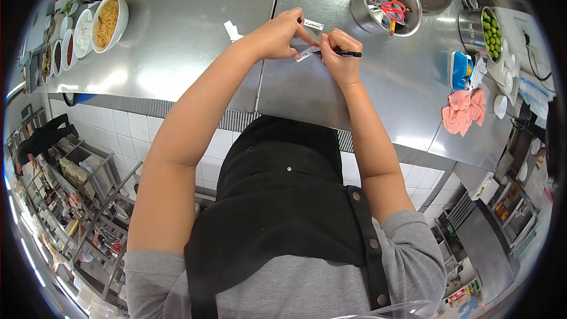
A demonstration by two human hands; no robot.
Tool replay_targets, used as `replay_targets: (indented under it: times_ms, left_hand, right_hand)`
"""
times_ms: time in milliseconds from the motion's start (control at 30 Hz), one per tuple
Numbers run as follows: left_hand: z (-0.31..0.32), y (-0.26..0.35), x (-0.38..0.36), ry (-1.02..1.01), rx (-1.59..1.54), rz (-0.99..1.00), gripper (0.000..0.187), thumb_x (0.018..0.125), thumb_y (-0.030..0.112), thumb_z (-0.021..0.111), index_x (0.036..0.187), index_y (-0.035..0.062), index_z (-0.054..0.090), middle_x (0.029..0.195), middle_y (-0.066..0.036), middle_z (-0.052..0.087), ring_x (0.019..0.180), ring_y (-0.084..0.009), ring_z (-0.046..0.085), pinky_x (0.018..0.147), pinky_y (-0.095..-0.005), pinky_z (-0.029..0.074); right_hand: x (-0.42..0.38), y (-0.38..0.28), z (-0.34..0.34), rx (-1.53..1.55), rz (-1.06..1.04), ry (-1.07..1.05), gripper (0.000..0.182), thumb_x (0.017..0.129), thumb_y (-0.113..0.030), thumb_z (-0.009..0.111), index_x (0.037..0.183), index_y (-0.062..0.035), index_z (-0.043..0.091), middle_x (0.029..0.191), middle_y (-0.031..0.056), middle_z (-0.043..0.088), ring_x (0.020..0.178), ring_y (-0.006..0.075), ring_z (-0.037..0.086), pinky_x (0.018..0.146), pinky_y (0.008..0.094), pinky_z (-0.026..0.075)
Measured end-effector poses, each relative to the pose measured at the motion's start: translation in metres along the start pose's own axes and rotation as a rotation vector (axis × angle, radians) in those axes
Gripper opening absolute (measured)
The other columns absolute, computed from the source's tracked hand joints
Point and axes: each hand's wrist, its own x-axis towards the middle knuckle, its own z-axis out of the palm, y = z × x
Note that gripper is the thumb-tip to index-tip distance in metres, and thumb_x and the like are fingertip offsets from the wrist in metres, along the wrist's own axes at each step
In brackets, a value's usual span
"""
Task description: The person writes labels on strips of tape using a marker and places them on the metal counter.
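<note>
My right hand (342, 58) is closed around a black marker (349, 54), its tip at a small white label (307, 54) with handwriting on it. My left hand (284, 34) rests on the steel counter with fingers spread, a fingertip and the thumb at the edges of that label. A small black item, perhaps a pen cap, shows by its upper fingers. Just beyond lies a second written label (313, 24). White paper pieces (233, 31) lie left of my left wrist.
A steel pot (358, 14) holding red scissors (393, 10) stands beyond my right hand. Bowls, one with yellow food (107, 22), line the left. At right are a blue tape dispenser (459, 71), a pink cloth (463, 112) and green fruit (491, 33). A person (44, 137) is far left.
</note>
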Motion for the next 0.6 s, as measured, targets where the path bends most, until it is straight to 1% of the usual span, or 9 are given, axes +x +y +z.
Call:
replay_targets:
  times_ms: [100,167,233,267,333,467,533,600]
  left_hand:
    - [-0.0011,0.0014,0.0006,-0.005,0.0,0.003,0.052,0.064,0.005,0.088,0.113,0.0208,0.081,0.108,-0.005,0.048,0.105,-0.0246,0.054,0.096,-0.0354,0.05]
    - [-0.0034,0.0037,0.0008,-0.055,0.017,-0.04,0.057,0.067,0.004,0.087,0.117,0.0301,0.08,0.118,-0.01,0.052,0.116,-0.0289,0.054,0.103,-0.0397,0.051]
    - [-0.0037,0.0049,0.0003,-0.057,0.016,-0.04,0.057,0.067,0.004,0.087,0.117,0.0304,0.08,0.119,-0.01,0.052,0.117,-0.0288,0.054,0.103,-0.0396,0.051]
    - [-0.0043,0.0055,0.0003,-0.059,0.015,-0.039,0.057,0.067,0.004,0.087,0.117,0.0308,0.08,0.119,-0.01,0.052,0.117,-0.0288,0.054,0.103,-0.0394,0.05]
    - [-0.0038,0.0046,0.0006,-0.06,0.016,-0.046,0.057,0.067,0.004,0.087,0.117,0.0313,0.08,0.12,-0.01,0.052,0.117,-0.0289,0.054,0.103,-0.0393,0.05]
    - [-0.0026,0.003,0.0013,-0.058,0.009,-0.056,0.059,0.067,0.003,0.087,0.118,0.0322,0.08,0.121,-0.011,0.052,0.117,-0.0292,0.055,0.104,-0.0391,0.05]
    - [-0.0038,0.0051,0.0004,-0.058,0.013,-0.052,0.059,0.067,0.003,0.087,0.118,0.0323,0.08,0.121,-0.011,0.052,0.118,-0.0292,0.055,0.104,-0.0393,0.05]
    - [-0.0037,0.0049,0.0002,-0.059,0.017,-0.048,0.059,0.067,0.004,0.088,0.117,0.0324,0.08,0.122,-0.011,0.052,0.118,-0.0293,0.055,0.104,-0.0394,0.05]
  right_hand:
    - [-0.0005,-0.0002,0.001,0.009,0.009,0.003,0.035,0.085,0.006,0.069,0.065,0.0012,0.041,0.059,0.0069,0.041,0.052,0.0156,0.035,0.05,0.0334,0.03]
    - [0.001,-0.0033,0.0003,0.004,-0.004,0.011,0.035,0.085,0.006,0.069,0.065,0.0012,0.041,0.059,0.0069,0.041,0.052,0.0157,0.035,0.05,0.0336,0.03]
    - [0.0031,-0.0046,-0.0018,-0.072,-0.101,0.007,0.035,0.085,0.005,0.069,0.065,0.001,0.041,0.059,0.0068,0.041,0.052,0.0158,0.036,0.05,0.0334,0.03]
    - [0.0025,-0.0029,-0.0016,-0.071,-0.102,0.008,0.035,0.085,0.005,0.069,0.065,0.001,0.041,0.059,0.0068,0.041,0.052,0.0158,0.036,0.05,0.0334,0.03]
    - [0.0005,-0.0012,-0.0004,0.019,0.004,0.002,0.035,0.086,0.005,0.069,0.065,0.001,0.041,0.059,0.0071,0.041,0.053,0.0163,0.036,0.05,0.0334,0.03]
    - [0.0,-0.0023,-0.0006,-0.017,-0.034,-0.007,0.035,0.086,0.004,0.069,0.065,0.001,0.041,0.059,0.0074,0.041,0.053,0.0166,0.036,0.05,0.0333,0.03]
    - [-0.0012,0.0022,-0.0006,0.042,0.024,0.046,0.035,0.086,0.004,0.069,0.065,0.001,0.041,0.059,0.0076,0.041,0.052,0.0171,0.036,0.05,0.0334,0.03]
    - [-0.0012,0.0034,0.0,0.036,0.018,0.034,0.035,0.086,0.004,0.069,0.065,0.0009,0.041,0.059,0.0076,0.041,0.052,0.0176,0.036,0.05,0.0337,0.03]
